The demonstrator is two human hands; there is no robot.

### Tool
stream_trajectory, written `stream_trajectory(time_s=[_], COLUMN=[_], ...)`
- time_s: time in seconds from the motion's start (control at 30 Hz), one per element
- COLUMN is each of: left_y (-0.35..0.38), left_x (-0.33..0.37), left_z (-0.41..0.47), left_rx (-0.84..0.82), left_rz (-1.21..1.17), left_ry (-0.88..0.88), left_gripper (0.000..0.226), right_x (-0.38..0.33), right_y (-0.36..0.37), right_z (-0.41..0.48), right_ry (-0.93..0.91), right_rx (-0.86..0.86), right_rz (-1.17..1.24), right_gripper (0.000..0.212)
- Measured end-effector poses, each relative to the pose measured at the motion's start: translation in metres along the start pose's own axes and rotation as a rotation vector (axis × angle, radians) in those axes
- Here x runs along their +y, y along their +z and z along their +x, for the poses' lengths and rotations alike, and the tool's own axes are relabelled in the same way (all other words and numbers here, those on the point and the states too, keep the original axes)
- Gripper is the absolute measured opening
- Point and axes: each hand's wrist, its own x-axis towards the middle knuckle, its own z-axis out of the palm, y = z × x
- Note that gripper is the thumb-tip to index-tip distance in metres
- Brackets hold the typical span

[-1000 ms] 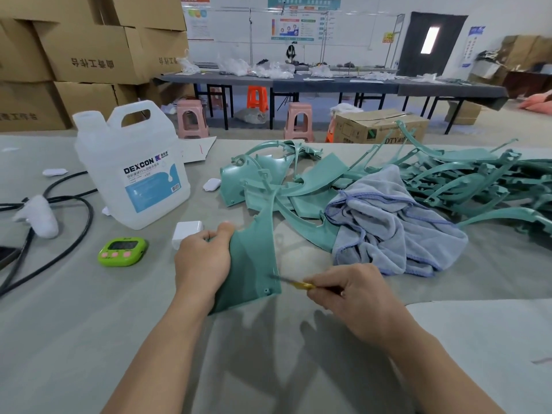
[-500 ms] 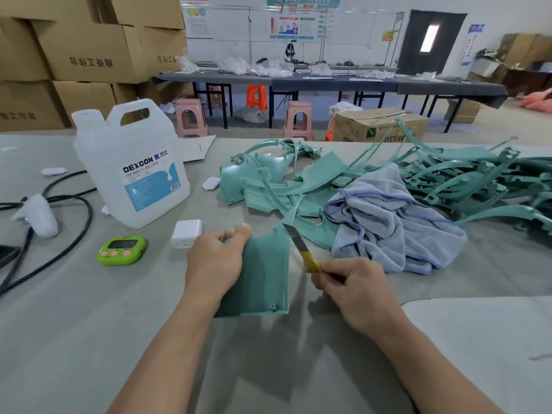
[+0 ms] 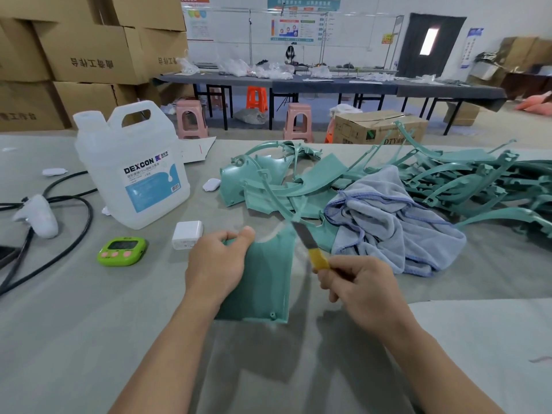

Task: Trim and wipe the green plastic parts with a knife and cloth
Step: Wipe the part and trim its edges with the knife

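Far left of the grey table (image 3: pixel 74 324): black cables (image 3: pixel 91 218) are looping past a white controller (image 3: pixel 38 218). A green timer (image 3: pixel 122 251) is lying face up in front of a translucent DEXCON jug (image 3: pixel 131 174), which is standing upright. A white charger block (image 3: pixel 187 234) is sitting just beside the jug's base. Centre: the left hand (image 3: pixel 215 270) is gripping 1 flat green plastic part (image 3: pixel 265 282), with fingers and thumb curling round its upper left edge. The part is lying low over the table directly in front of the person; cannot tell whether it is touching the surface. The right hand (image 3: pixel 358 288) is pinching the yellow handle of a knife (image 3: pixel 309 243) between thumb and curled fingers. The blade is pointing up and left, meeting the part's upper right corner. Right of the blade, a blue-grey cloth (image 3: pixel 388 225) is lying crumpled on the table. It is overlapping a pile of green plastic parts (image 3: pixel 466 180) that is spreading toward the right edge.
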Motion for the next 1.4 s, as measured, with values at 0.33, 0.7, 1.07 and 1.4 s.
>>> stream_trajectory(time_s=[0.33,0.7,1.07,1.4], left_y=[-0.003,0.002,0.011,0.016], left_x=[0.018,0.026,0.034,0.036], left_z=[-0.017,-0.044,-0.059,-0.065], left_rx=[0.034,0.443,0.201,0.119], left_rz=[-0.147,0.375,0.629,0.73], left_ry=[0.242,0.934,0.877,0.799], left_gripper=[0.007,0.02,0.029,0.031], right_x=[0.004,-0.009,-0.003,-0.007], right_y=[-0.011,0.0,-0.008,0.013], right_z=[0.009,-0.004,0.006,0.002], right_ry=[0.188,-0.136,0.121,0.036], right_rx=[0.403,0.285,0.217,0.051], right_rz=[-0.043,-0.057,-0.477,-0.376], right_gripper=[0.034,0.03,0.028,0.025])
